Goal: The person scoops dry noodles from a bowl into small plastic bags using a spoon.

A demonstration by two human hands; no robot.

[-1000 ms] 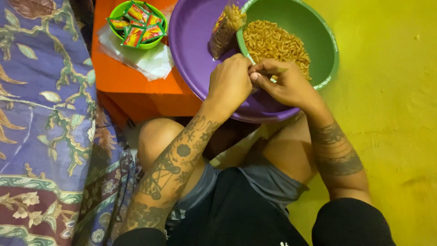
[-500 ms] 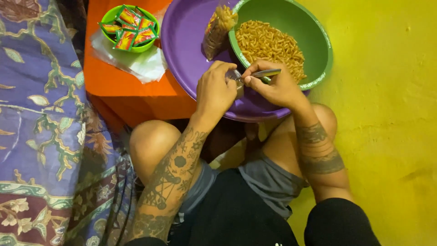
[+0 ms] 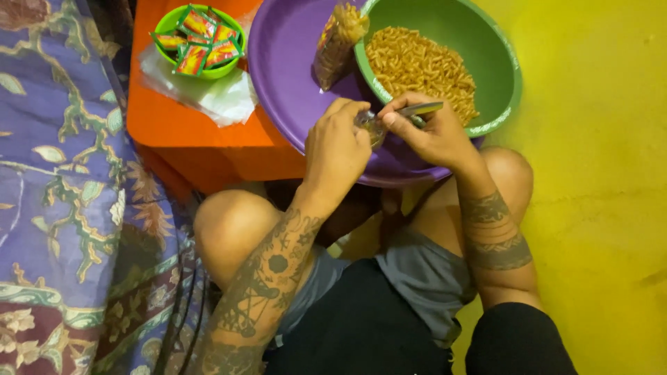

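Over the near rim of the purple basin: both hands meet, fingertips almost touching.
Left hand (image 3: 338,147): fingers curled narrow, pinching a small clear plastic bag (image 3: 373,127).
Right hand (image 3: 432,133): closed round a metal spoon (image 3: 421,109), which lies level across the fingers just above the bag.
Clear plastic bag: between the two hands, above the basin's near edge; its contents cannot be made out.
Purple basin (image 3: 288,66): rests partly on the orange stool, partly over the person's knees.
Green bowl (image 3: 486,42): sits in the basin's right side, holding fried yellow snack pieces (image 3: 420,66).
Filled snack packet (image 3: 337,42): lies in the basin, leaning against the bowl's left rim.
Orange stool (image 3: 187,135): carries a small green bowl of sachets (image 3: 198,40) on plastic wrappers, at its far left corner.
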